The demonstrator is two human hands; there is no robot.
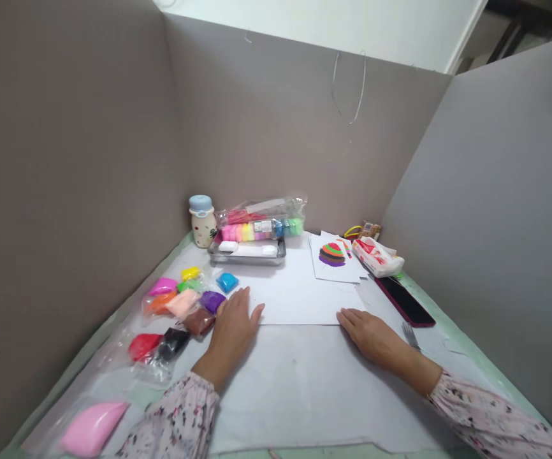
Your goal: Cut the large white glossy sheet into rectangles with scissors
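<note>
A blank sheet of white paper [299, 305] lies flat in the middle of the table. My left hand [235, 325] rests on its left edge, thumb stretched away from the fingers. On the right edge lies my right hand [366, 331], palm down with its fingers stretched out. Neither hand holds anything. Close by my left hand are clear packets of coloured clay, among them purple [212, 301], brown [199, 320], blue [227, 282] and black [173, 344]. A fork [410, 335] lies just beyond my right wrist, partly hidden by the forearm.
A metal tray [247, 258] with clay packs stands at the back, beside a bottle [203, 223]. Sheets with a striped coloured picture [332, 255], a tissue pack [377, 257] and a phone [407, 303] lie right. Pink clay [93, 428] lies front left. Grey partitions [276, 140] enclose the table.
</note>
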